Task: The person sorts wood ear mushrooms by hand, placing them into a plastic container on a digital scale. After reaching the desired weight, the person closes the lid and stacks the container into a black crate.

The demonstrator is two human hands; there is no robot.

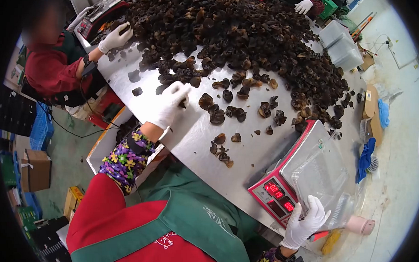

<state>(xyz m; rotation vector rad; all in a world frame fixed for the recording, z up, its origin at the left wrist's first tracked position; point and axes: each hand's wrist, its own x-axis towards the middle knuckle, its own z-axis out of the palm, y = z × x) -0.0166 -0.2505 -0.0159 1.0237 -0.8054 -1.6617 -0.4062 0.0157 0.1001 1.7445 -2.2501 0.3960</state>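
- Wearer's left hand point(168, 106), white glove, out over left part of the steel table point(190, 142); thumb & fingertips pinched on a dark wood-ear pc point(183, 103), mostly hidden.
- Right hand point(305, 223), near right, also gloved: fingers spread & loosely bent, gripping nothing. It's right by the scale's near end; can't tell if touching.
- Digital scale point(262, 192), red-sided, near right on table, red digits lit, w/ clear plastic tray point(309, 176) on its pan.
- Big heap of wood-ear mushrooms point(236, 32) across far side, trailing off right.
- Loose pcs point(217, 115) scattered mid-table, btw heap & wearer; a few lie nearer the edge.
- Co-worker point(52, 72) at left, red sleeve; one gloved hand point(116, 38) by heap's left edge, fingers curled, can't tell what's in it. 2nd scale point(86, 27) just beyond.
- Another person's gloved hand point(303, 6), far right, by heap's far edge.
- Clear plastic tubs point(345, 51) at right, nr heap.
- Floor, left: cardboard box point(35, 171), blue crate point(42, 127).
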